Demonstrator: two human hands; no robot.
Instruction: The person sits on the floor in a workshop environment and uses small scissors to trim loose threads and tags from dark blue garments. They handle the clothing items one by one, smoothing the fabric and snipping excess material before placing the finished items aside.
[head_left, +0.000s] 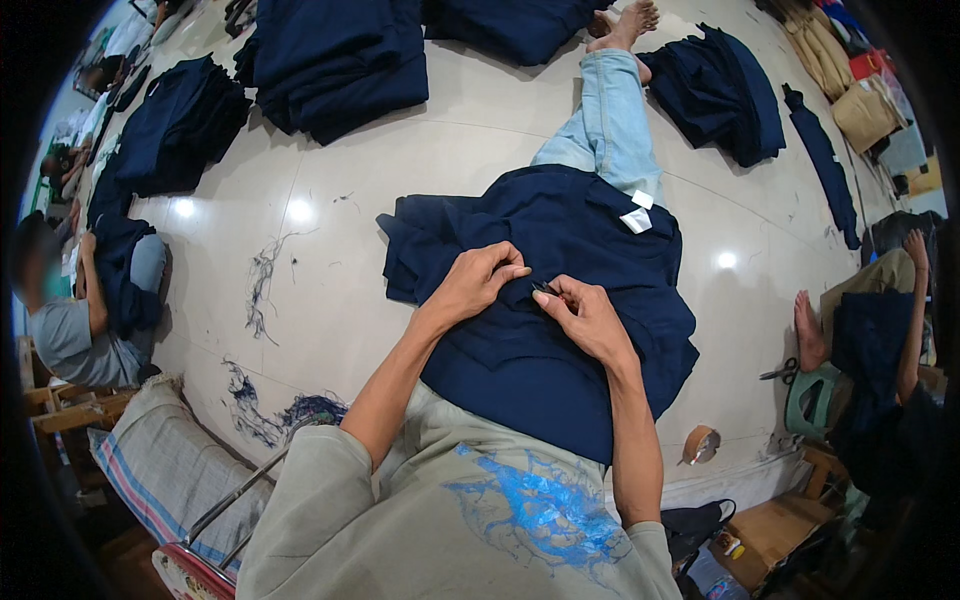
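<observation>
A navy cloth garment (555, 397) lies spread in folds over my lap and thighs. It has white labels (637, 219) near its far right edge. My left hand (484, 279) rests over the middle of the cloth, thumb and forefinger brought together; whether a thread or a bit of fabric is between them is too small to see. Just to its right, my right hand (589, 311) grips small thread snips (541, 287) with dark blades and a touch of red. The blades point toward my left fingertips, and the palm hides the rest of the tool.
Navy garment stacks (337, 67) sit on the tile floor ahead, with another pile (716, 94) by my foot. Thread scraps (262, 277) lie left. A person (90, 315) sits at left, another (877, 315) at right near scissors (780, 373). A round container (701, 444) stands at right.
</observation>
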